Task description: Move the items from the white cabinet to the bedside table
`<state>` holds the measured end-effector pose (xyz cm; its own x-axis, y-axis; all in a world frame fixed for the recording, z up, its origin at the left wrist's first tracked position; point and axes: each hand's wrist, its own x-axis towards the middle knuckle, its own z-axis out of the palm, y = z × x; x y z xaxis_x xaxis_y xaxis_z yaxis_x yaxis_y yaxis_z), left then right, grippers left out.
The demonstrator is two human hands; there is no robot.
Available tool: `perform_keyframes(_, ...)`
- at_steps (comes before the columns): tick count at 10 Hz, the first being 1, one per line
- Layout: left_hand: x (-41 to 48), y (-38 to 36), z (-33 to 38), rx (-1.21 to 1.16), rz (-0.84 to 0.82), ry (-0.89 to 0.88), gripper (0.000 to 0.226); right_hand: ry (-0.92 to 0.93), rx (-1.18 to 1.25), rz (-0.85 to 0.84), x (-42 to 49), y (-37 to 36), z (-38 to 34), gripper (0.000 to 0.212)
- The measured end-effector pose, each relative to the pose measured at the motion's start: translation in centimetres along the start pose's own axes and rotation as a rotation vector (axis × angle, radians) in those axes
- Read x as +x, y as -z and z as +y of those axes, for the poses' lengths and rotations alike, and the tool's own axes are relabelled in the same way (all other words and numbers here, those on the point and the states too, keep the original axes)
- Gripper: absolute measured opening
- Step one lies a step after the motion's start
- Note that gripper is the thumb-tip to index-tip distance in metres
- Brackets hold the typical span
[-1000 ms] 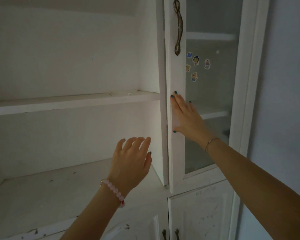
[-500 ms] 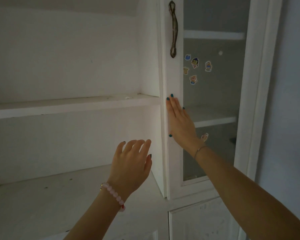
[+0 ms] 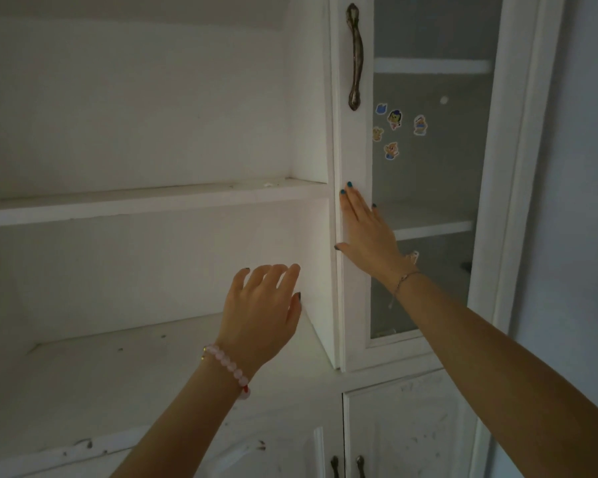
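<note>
Swung further toward its frame since the earlier frames, the glass-paned white door point(image 3: 354, 160) now sits almost flush against the upright divider, and the right hand has travelled with it. At the left and centre of the frame stands the white painted wooden cabinet point(image 3: 135, 205), its open compartments split by a thick flat shelf; the paint looks matte and is chipped and speckled with dark marks along the lower ledge. Low in the centre, the left hand point(image 3: 259, 312) hovers in front of the lower open compartment, fingers loosely spread and slightly bent, grasping nothing, with a bracelet of round pale pink beads point(image 3: 228, 367) at the wrist. Just right of it the door's stile carries a curved, tarnished metal handle point(image 3: 356, 56) at the top of the frame. The right hand point(image 3: 370, 236) lies flat on that stile, straight fingers with teal nails pressing the wood, with a thin chain bracelet point(image 3: 406, 279) on the wrist. Behind it the smooth pane bears a cluster of small cartoon stickers point(image 3: 394, 120), and shelves show dimly through the glass. Below, at the lower right, are panelled white lower doors point(image 3: 411, 426) with two small dark metal handles point(image 3: 359, 465). A plain pale wall point(image 3: 584, 201) fills the right edge.
</note>
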<state>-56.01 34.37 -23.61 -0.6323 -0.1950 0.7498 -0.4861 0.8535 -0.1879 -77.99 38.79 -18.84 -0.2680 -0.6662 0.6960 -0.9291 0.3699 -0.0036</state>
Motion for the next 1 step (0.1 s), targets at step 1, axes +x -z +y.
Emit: perform_keyframes(1,-0.49,1.21,-1.18,0.045,0.037,0.019,0.044,-0.013,0.073,0.045,-1.58,0.72,-1.6,0.066)
